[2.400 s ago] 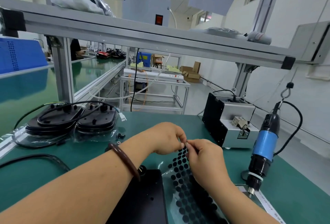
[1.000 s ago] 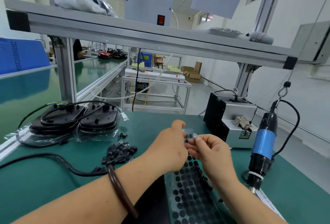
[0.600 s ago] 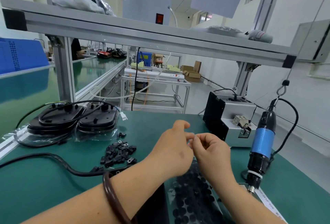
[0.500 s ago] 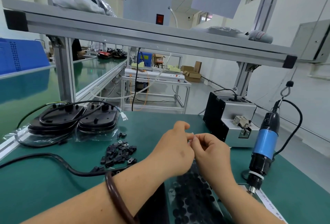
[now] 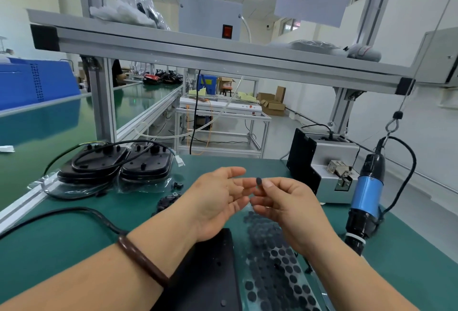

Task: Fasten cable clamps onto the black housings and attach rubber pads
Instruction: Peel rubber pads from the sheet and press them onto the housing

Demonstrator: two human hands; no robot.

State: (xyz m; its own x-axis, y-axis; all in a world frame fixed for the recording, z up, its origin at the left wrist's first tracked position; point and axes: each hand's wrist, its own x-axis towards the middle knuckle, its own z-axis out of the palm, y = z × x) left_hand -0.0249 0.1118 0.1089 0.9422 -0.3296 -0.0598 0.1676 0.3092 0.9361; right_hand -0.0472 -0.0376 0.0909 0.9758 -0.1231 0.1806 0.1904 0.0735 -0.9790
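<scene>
A small round black rubber pad (image 5: 258, 181) sticks up at the fingertips of my right hand (image 5: 285, 205), which pinches it above the table. My left hand (image 5: 218, 199) hovers beside it, palm turned up and fingers relaxed, holding nothing. Below both hands lies a clear sheet of black rubber pads (image 5: 275, 263). A black housing (image 5: 210, 278) lies flat near the front edge, partly under my left wrist. A heap of small black cable clamps (image 5: 167, 201) sits left of my left hand, partly hidden by it.
Two stacks of black housings (image 5: 119, 167) with cables lie in plastic at the back left. A blue electric screwdriver (image 5: 364, 196) hangs at the right, beside a grey screw feeder (image 5: 327, 169). A black power cable (image 5: 74, 211) crosses the green table (image 5: 62, 243).
My hands have come apart. The left hand has turned palm up and opened, and the right now holds one pad free of the sheet. The view has tilted slightly.
</scene>
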